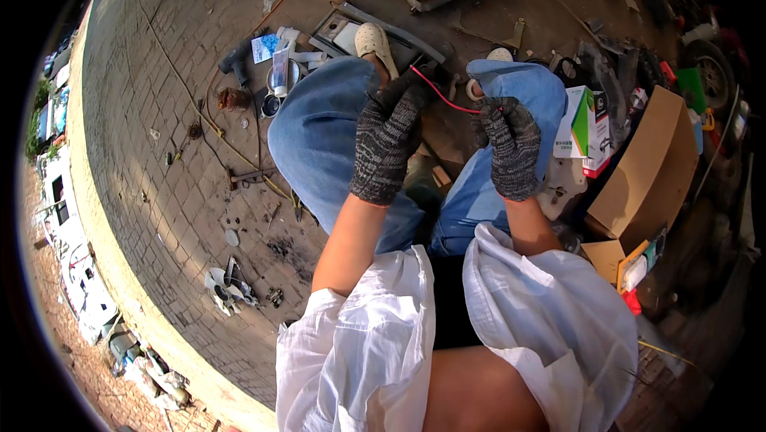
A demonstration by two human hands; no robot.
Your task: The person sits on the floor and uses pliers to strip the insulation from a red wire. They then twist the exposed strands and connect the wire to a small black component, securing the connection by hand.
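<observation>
A slim, curved red wire point(448, 100) is pinched by the right fingers point(496, 118); how the left fingers point(405, 106) close, I cannot tell.

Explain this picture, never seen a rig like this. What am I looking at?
No robot here: a person is working with their own two hands, in dark knitted gloves. The picture comes from a wide fisheye camera on the person's head, looking down, so straight edges bend near the rim. Its left is the person's left.

A red wire runs between the hands. The right hand pinches one end; the other is by the left hand, whose grip is hard to make out.

On the ground lie scattered parts and cords, with an open cardboard box at the right.
</observation>
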